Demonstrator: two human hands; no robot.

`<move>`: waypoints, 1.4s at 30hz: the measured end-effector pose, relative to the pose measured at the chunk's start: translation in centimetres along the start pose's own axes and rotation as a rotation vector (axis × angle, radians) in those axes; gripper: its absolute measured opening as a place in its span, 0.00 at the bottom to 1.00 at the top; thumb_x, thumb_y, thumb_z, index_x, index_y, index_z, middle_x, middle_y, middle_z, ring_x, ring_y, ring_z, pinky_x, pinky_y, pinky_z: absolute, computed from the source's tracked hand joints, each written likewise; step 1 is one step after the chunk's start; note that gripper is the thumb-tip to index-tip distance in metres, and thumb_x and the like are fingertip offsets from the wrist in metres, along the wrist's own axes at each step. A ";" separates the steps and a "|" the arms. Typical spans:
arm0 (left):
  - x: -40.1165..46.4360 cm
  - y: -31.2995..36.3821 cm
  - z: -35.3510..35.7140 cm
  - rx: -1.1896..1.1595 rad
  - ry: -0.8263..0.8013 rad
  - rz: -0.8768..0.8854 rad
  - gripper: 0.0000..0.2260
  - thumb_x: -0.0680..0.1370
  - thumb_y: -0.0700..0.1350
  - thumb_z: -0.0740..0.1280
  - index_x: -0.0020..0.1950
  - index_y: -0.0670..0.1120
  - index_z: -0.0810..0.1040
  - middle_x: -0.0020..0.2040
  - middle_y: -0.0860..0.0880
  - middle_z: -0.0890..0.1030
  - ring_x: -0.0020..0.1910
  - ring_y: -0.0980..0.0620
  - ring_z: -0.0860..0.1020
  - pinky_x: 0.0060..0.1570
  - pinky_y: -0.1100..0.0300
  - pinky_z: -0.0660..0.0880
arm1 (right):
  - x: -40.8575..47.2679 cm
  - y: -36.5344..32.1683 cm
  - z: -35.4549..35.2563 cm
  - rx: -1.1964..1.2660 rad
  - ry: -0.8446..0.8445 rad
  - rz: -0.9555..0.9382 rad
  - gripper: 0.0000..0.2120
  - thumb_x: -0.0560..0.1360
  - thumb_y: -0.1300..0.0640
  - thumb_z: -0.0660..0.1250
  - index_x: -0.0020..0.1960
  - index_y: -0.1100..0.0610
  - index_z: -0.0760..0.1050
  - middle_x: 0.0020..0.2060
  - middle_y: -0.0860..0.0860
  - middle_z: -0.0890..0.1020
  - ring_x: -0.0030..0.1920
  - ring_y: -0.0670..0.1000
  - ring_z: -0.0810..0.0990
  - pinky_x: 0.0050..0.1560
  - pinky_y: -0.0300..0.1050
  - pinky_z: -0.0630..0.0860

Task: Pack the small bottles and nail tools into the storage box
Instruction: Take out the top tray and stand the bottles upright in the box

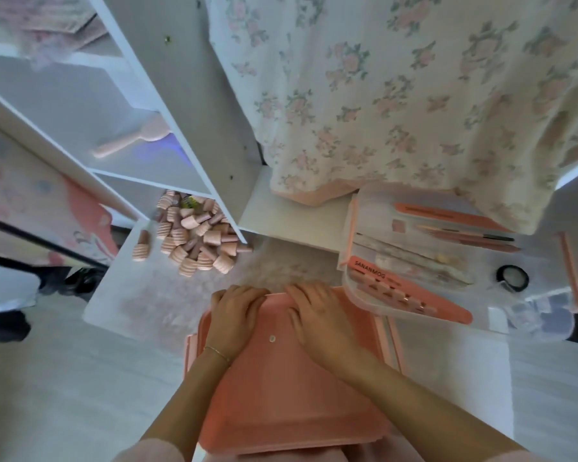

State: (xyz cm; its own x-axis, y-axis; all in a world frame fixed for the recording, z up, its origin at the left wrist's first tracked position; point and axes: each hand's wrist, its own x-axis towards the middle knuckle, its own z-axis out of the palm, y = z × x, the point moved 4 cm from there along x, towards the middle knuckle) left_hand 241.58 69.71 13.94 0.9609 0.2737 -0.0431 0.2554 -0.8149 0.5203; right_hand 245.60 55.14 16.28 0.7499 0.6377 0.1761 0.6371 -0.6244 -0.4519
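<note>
Storage box (291, 391) lengthwise toward viewer.

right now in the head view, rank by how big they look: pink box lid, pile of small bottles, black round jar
1. pink box lid, though nearest the camera
2. pile of small bottles
3. black round jar

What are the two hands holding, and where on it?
Both the left hand and the right hand lie on the pink box lid, fingers curled over its far edge. The little bottles are untouched.
</note>
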 end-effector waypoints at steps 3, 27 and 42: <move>-0.6 -1.3 -1.0 0.024 0.009 -0.031 0.12 0.74 0.43 0.60 0.47 0.45 0.83 0.44 0.48 0.83 0.47 0.45 0.78 0.44 0.60 0.55 | 0.9 -0.4 1.6 -0.049 -0.021 0.034 0.10 0.65 0.56 0.75 0.45 0.53 0.80 0.39 0.47 0.82 0.40 0.49 0.81 0.44 0.43 0.77; 5.2 -15.7 -11.7 -0.381 -0.010 0.068 0.09 0.76 0.41 0.66 0.53 0.52 0.80 0.48 0.61 0.78 0.47 0.64 0.77 0.48 0.76 0.68 | 10.2 -9.2 8.7 0.102 -0.086 0.429 0.11 0.75 0.57 0.62 0.56 0.55 0.77 0.52 0.52 0.80 0.53 0.53 0.76 0.54 0.47 0.72; 10.0 -28.7 -8.2 0.002 -0.031 -0.470 0.18 0.78 0.51 0.60 0.61 0.39 0.71 0.67 0.38 0.65 0.66 0.37 0.61 0.61 0.42 0.63 | 18.0 -5.2 17.8 -0.179 -0.506 0.524 0.17 0.78 0.44 0.53 0.55 0.51 0.75 0.55 0.56 0.79 0.54 0.58 0.78 0.54 0.50 0.71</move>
State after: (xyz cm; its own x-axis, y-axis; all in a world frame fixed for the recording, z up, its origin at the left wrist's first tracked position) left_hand 242.97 100.05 5.53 0.7440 0.5974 -0.2991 0.6634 -0.6074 0.4370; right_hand 252.61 77.89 6.21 0.8168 0.3394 -0.4664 0.2708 -0.9396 -0.2094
